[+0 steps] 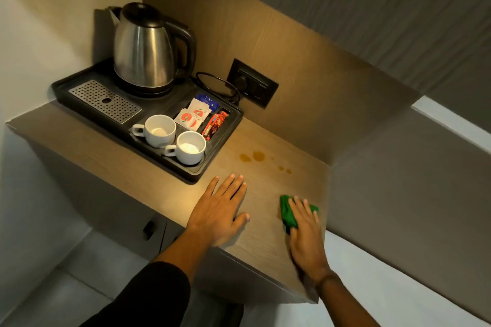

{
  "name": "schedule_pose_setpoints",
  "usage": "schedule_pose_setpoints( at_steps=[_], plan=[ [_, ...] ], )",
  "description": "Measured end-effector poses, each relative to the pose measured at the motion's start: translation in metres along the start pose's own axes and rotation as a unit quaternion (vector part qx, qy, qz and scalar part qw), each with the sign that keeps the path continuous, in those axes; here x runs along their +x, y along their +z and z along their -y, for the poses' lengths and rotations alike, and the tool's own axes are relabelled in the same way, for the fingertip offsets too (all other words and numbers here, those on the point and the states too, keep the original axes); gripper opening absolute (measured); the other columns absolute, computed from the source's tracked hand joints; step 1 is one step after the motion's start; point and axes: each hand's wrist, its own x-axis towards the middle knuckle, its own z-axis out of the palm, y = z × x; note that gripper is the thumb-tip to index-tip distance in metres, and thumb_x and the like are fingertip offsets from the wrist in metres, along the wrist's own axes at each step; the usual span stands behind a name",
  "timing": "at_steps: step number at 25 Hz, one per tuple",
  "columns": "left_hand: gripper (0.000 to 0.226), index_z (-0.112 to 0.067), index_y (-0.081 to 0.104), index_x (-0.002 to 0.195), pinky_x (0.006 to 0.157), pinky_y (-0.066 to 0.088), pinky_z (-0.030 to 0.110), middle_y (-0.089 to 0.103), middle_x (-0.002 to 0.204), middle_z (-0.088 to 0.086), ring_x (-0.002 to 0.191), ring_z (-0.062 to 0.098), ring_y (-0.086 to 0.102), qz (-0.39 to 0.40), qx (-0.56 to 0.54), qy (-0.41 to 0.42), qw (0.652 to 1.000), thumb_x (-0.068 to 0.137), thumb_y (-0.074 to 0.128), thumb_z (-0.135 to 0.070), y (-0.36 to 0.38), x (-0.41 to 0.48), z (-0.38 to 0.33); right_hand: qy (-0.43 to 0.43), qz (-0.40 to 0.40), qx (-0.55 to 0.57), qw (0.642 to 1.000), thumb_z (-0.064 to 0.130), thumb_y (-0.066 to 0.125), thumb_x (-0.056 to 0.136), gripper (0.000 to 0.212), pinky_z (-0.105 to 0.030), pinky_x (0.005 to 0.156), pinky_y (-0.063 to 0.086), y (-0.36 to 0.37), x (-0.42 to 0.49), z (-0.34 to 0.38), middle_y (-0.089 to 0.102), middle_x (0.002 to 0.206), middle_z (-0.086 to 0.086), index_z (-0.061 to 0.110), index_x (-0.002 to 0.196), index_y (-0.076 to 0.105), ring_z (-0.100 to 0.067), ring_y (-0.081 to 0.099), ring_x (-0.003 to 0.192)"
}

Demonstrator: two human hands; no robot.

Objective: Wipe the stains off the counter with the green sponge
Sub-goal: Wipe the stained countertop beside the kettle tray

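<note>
The wooden counter (265, 231) carries brown stains (252, 156) just right of the tray, with smaller drops (284, 169) further right. My right hand (305, 231) lies flat on the green sponge (287, 211) near the counter's right edge, pressing it to the surface a little in front of the stains. Most of the sponge is hidden under my fingers. My left hand (220, 210) rests palm down on the counter with its fingers spread, holding nothing, just in front of the tray's near corner.
A black tray (79, 82) on the left holds a steel kettle (144, 48), two white cups (159, 130), sachets (196, 114) and a perforated drip plate (105, 101). A wall socket (252, 85) with a cord sits behind. The counter drops off at the front and right edges.
</note>
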Motion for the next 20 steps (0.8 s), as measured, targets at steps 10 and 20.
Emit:
schedule_pose_setpoints(
  at_steps=[10, 20],
  plan=[
    [0.079, -0.019, 0.008, 0.164, 0.126, -0.009, 0.048, 0.006, 0.175, 0.004, 0.160, 0.022, -0.004, -0.010, -0.007, -0.004, 1.000, 0.102, 0.022, -0.066, 0.003, 0.001, -0.001, -0.035, -0.004, 0.027, 0.999, 0.007, 0.041, 0.089, 0.066, -0.061, 0.124, 0.011, -0.008, 0.003, -0.033, 0.030, 0.164, -0.002, 0.018, 0.153, 0.036, -0.026, 0.016, 0.155],
    [0.078, -0.020, 0.005, 0.164, 0.129, -0.007, 0.049, -0.001, 0.175, 0.002, 0.159, 0.020, -0.009, 0.003, -0.016, -0.016, 1.000, 0.103, 0.023, -0.065, 0.000, 0.001, -0.001, -0.098, 0.031, 0.009, 0.995, 0.006, 0.040, 0.085, 0.073, -0.056, 0.126, 0.010, 0.000, 0.066, -0.054, 0.030, 0.164, 0.003, 0.029, 0.154, 0.034, -0.020, 0.014, 0.155]
  ],
)
